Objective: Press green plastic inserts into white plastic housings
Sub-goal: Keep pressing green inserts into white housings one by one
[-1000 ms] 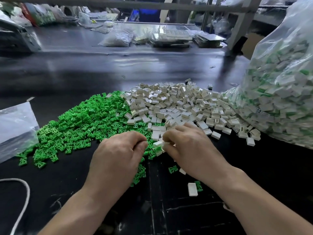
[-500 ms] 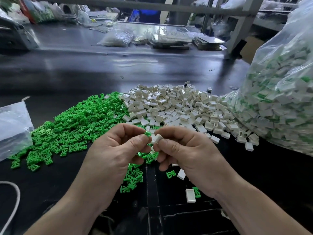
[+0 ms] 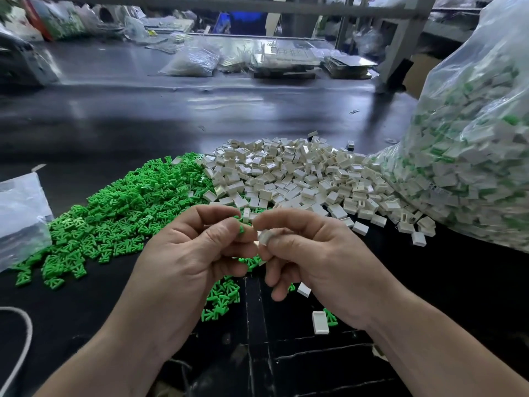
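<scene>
Inserts lie in a loose green heap on the tabletop, toward its left edge. They touch a heap of white housings that spreads toward the right edge.

At the right edge a big clear bag stands bulging. It is full of white housings with green showing in many of them, and its foot presses against the white heap. At the left edge a small clear bag lies flat beside the green heap; you cannot tell what it holds. At the far edge another clear sack sits among blurred clutter, its contents unclear.

Your left hand pinches one insert between thumb and forefinger, the other fingers curled under. Your right hand grasps one housing between thumb and forefinger, the lower fingers loosely bent. The two pieces sit just beside each other between your fingertips; whether they touch cannot be told. Both hands are raised over the near fringe of the heaps, where green meets white.

Toward the near edge, below your right wrist, a stray housing lies open side up with a stray green piece against it. A white cord curves along the near left corner.
</scene>
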Demonstrator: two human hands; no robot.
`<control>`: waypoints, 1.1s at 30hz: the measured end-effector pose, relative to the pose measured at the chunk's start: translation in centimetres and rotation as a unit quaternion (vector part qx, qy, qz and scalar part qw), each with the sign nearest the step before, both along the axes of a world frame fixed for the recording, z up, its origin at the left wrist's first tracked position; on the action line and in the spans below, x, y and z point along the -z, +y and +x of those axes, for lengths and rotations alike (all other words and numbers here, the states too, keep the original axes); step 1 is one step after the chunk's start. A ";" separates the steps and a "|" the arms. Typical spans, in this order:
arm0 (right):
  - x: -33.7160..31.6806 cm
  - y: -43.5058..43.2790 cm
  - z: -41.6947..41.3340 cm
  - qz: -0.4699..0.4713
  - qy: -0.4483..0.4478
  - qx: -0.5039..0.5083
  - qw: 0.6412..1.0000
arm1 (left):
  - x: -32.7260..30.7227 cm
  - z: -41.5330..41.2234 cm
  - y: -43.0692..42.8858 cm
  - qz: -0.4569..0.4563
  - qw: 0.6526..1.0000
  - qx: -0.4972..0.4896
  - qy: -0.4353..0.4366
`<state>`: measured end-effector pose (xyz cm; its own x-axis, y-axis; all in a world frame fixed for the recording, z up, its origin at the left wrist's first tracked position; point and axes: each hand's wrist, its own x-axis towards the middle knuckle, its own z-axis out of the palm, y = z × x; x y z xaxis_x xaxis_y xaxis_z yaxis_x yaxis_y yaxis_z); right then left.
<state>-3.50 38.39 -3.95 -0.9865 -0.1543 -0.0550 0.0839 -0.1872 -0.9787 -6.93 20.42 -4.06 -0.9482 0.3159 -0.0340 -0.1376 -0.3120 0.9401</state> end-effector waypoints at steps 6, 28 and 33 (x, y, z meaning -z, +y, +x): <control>-0.3 0.0 -0.1 -0.078 -0.036 0.008 0.996 | 0.1 -0.2 -0.2 0.034 0.998 -0.012 -0.044; -0.3 -0.3 0.3 -0.035 -0.036 -0.010 0.999 | 0.2 1.4 0.1 -0.133 0.984 -0.044 0.112; -0.1 -0.2 0.3 -0.014 -0.001 -0.010 1.000 | 0.0 1.7 0.2 -0.185 0.967 -0.050 0.166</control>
<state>-3.19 38.23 -3.84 -0.9833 -0.1746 -0.0515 0.0889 -0.2136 -0.9729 -5.22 20.58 -4.04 -0.9512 0.2471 0.1849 0.2052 0.0586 0.9770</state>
